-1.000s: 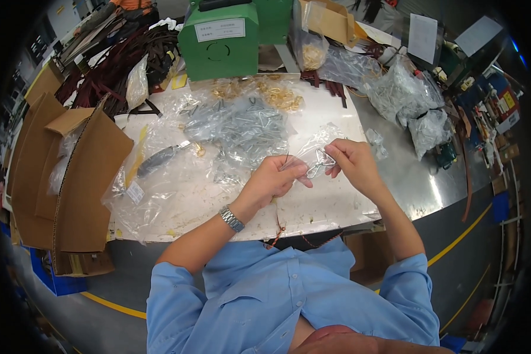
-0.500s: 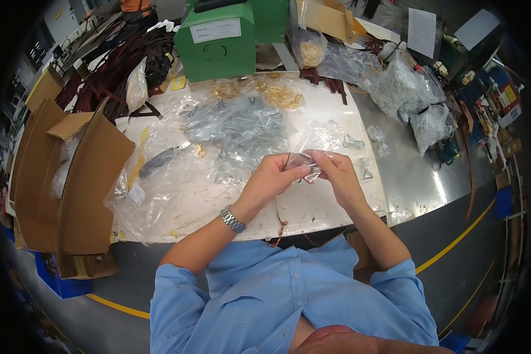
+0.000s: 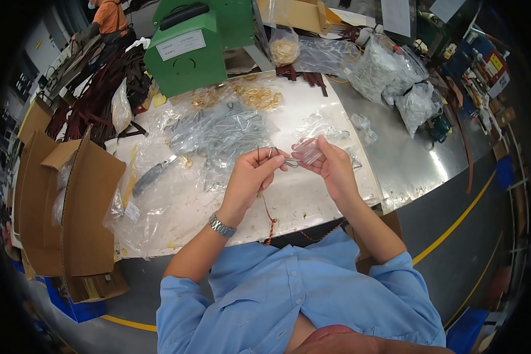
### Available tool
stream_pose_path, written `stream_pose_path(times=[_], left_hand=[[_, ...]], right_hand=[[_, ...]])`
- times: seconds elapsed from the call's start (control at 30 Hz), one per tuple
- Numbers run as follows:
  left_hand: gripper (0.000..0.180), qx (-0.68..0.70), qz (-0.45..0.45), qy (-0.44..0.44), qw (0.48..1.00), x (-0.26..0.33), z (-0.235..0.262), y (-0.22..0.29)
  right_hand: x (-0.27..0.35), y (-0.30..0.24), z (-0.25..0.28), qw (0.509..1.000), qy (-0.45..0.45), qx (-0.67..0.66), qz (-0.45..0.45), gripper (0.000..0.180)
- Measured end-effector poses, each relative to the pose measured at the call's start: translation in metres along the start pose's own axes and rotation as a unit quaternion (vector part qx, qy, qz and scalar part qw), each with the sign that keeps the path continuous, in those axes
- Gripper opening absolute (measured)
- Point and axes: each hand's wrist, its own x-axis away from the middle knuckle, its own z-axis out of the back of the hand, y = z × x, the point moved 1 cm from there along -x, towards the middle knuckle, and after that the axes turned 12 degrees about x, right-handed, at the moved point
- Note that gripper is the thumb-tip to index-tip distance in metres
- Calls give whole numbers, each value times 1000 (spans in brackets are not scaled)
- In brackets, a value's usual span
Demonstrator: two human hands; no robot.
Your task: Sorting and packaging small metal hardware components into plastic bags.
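Note:
Above the near part of the white tabletop (image 3: 301, 203), my two hands almost meet. My left hand (image 3: 249, 178), with a metal watch at its wrist, pinches a bent metal wire piece (image 3: 291, 163) whose looped end sticks out toward the right. Part of that piece is hidden by the fingers. In my right hand (image 3: 337, 171) a small clear plastic bag (image 3: 308, 151) lies between thumb and fingers, beside the wire loop. Farther off, a heap of silvery wire pieces in clear plastic (image 3: 224, 133) covers the table's middle.
Gold-coloured metal pieces (image 3: 258, 96) lie before a green machine (image 3: 186, 59). A cardboard box (image 3: 91, 206) and loose plastic film (image 3: 141, 221) are at the left. Dark red strips (image 3: 94, 94) pile up at far left. Crumpled clear bags (image 3: 374, 71) rest on the metal table right.
My hands have drawn slightly apart, and the metal wire piece now shows between them. The whole view has shifted a little, bringing a person in orange into sight at upper left.

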Motion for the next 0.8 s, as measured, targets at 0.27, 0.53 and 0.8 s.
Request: stream_pose_path(times=[0.27, 0.53, 0.8], left_hand=[[19, -14, -63, 56, 996, 2, -6, 0], [20, -197, -94, 53, 974, 3, -5, -6], [23, -162, -41, 33, 985, 6, -8, -2]], right_hand=[[5, 10, -15, 999, -13, 24, 18, 48], [23, 15, -39, 999, -16, -30, 18, 42], [14, 28, -30, 999, -14, 1, 37, 45]])
